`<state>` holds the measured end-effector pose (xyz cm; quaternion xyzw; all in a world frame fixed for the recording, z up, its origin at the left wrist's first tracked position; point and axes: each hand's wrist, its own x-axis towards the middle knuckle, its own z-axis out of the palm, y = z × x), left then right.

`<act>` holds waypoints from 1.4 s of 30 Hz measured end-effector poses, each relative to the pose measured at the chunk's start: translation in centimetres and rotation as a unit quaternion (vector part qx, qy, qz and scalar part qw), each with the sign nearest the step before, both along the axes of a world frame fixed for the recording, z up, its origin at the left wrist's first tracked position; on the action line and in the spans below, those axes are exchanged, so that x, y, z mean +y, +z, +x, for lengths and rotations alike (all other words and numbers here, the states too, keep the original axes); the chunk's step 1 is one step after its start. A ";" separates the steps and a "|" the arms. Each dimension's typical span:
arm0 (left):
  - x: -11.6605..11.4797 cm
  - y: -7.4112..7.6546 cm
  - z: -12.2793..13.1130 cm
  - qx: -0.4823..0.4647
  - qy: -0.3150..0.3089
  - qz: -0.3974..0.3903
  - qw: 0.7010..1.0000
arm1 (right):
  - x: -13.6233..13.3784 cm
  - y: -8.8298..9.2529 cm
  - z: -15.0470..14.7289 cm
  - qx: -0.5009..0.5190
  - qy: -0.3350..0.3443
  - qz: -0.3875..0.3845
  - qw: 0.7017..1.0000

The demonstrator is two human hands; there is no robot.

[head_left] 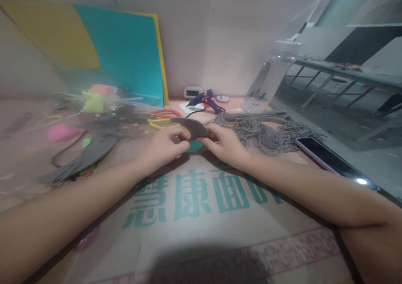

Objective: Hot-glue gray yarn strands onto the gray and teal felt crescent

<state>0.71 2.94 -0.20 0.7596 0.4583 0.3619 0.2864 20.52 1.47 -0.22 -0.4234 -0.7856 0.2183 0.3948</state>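
Both hands hold a dark grey curved piece of material point(195, 127), possibly felt, above the printed table cover. My left hand point(169, 143) pinches its left end between thumb and fingers. On the other end, my right hand point(224, 143) closes the same way. A teal patch point(194, 146) shows just beneath the piece, between the hands; I cannot tell whether it is attached. Behind the left hand lie yellow-handled pliers or scissors point(155, 124) and an orange-handled tool point(169, 112). Grey yarn point(264, 131) lies in a loose heap beyond the right hand.
A blue glue gun point(209, 101) with a lit red light stands at the back by a small digital clock point(192, 92). A clear bottle point(265, 81) and a phone point(326, 156) are at right. Teal and yellow boards point(125, 53) lean behind coloured scraps point(93, 101) at left.
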 end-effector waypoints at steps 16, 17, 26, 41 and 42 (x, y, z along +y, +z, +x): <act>0.3 0.0 -0.1 0.034 -0.027 0.032 0.999 | 0.5 0.1 0.0 0.051 -0.037 -0.064 0.996; 0.2 0.0 -0.1 0.039 -0.026 0.042 0.998 | 0.4 0.1 0.0 0.042 -0.037 -0.057 0.997; 0.0 0.4 -0.1 0.040 -0.031 0.076 0.996 | 0.4 0.7 0.1 0.022 -0.004 -0.064 0.998; 0.3 0.3 0.0 -0.007 0.016 0.016 1.000 | 0.5 0.3 0.2 0.005 -0.012 -0.039 0.999; 0.4 0.2 -0.1 -0.020 0.019 0.006 1.000 | 0.6 0.2 0.2 0.009 -0.015 -0.042 0.999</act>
